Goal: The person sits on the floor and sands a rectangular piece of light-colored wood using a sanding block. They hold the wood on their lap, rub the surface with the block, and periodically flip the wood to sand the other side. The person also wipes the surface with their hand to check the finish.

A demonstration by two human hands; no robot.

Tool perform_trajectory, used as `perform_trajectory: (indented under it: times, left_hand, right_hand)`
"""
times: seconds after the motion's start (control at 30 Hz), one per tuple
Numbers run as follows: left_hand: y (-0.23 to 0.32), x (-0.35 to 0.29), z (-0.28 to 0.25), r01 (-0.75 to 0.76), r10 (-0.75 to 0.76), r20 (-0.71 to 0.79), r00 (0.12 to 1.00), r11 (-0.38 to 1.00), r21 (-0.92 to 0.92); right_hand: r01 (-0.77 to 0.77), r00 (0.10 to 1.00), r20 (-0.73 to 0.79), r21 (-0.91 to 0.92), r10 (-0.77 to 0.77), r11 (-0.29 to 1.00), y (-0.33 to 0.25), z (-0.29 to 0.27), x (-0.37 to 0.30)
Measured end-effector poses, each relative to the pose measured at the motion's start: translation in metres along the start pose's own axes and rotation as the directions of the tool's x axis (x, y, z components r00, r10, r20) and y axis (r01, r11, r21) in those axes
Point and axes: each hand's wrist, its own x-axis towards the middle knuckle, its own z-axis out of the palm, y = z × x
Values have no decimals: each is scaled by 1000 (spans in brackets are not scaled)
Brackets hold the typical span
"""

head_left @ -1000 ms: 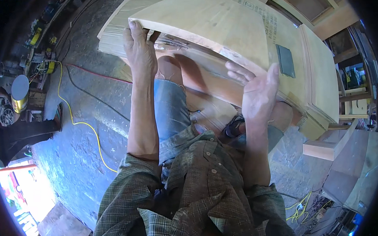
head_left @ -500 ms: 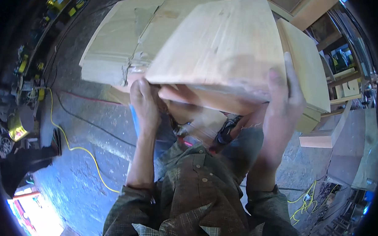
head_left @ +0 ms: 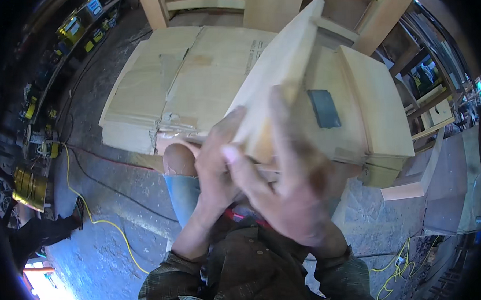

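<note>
A pale wooden board [head_left: 283, 73] stands tilted up on edge, close to the camera. My left hand [head_left: 217, 167] grips its near lower edge. My right hand [head_left: 285, 185], blurred, wraps the same end from the right. Behind the board a low work surface covered in flattened cardboard [head_left: 178, 83] spreads to the left. A light wooden panel [head_left: 375, 106] with a dark rectangular pad [head_left: 323, 109] on it lies to the right. My bare knee [head_left: 179, 160] shows below the cardboard.
Wooden frames and posts [head_left: 363, 10] stand at the back. A yellow cable [head_left: 93, 210] runs across the grey concrete floor at left, near a metal can [head_left: 30, 186] and tools along the wall. A wooden block [head_left: 414, 185] lies at right.
The board has swung up from lying flat above me to standing on edge. Both hands came together at its near end, the right one moving in from the right.
</note>
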Motion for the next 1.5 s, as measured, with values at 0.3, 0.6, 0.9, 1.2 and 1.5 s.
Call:
perform_trajectory:
  times: [0.3,0.6,0.9,1.2,1.5]
  left_hand:
    - [-75,5,-111,292,-329,-113,938,921,-258]
    - [-110,-1,-142,365,-404,-80,911,882,-299]
    - [-121,-5,-148,312,-366,-118,923,892,-326]
    - [-136,-10,-156,276,-331,-99,938,890,-363]
    - [-101,5,-137,243,-247,-13,969,960,-141]
  right_hand:
    - [439,883,-98,-177,-459,881,49,56,55]
    - [236,898,-269,-372,-347,898,136,37,83]
    - [374,859,-234,-319,-455,871,101,60,57]
    - [-2,877,-467,-231,-109,973,223,10,112]
    - [-351,882,99,792,462,500,252,25,93]
